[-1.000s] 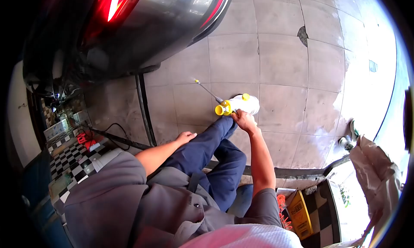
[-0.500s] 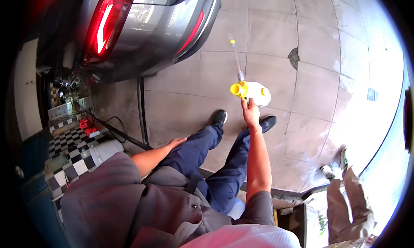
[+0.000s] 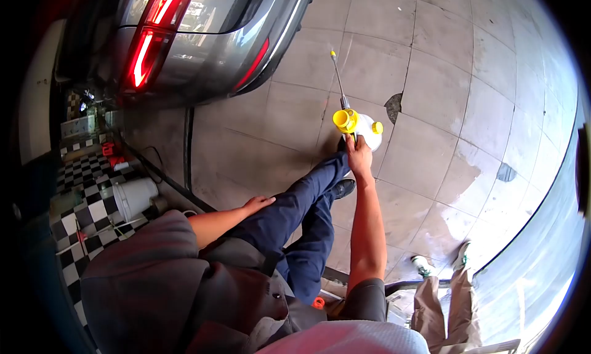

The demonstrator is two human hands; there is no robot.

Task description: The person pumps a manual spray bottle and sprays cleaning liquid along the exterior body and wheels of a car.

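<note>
A white pump sprayer point(image 3: 369, 131) with a yellow top and a thin wand hangs from my right hand point(image 3: 359, 153), whose fingers are wrapped round its handle. The wand point(image 3: 338, 77) points up the view, away from me, and ends in a yellow tip. My left hand point(image 3: 259, 204) rests beside my left thigh with its fingers stretched out, holding nothing. Up and to the left of both hands is the rear of a dark grey car point(image 3: 215, 52) with a lit red tail light point(image 3: 145, 55).
A person in brown trousers point(image 3: 460, 305) stands at the lower right. A white bucket point(image 3: 135, 197) sits on checkered tiles at the left, near a red object point(image 3: 111, 149). A dark floor strip point(image 3: 189, 148) runs below the car. The paving has a dark patch point(image 3: 393, 108).
My legs have stepped and the view has shifted over the floor. The sprayer has moved forward with my right hand, and its wand has swung from pointing left to pointing away. More of the other person shows.
</note>
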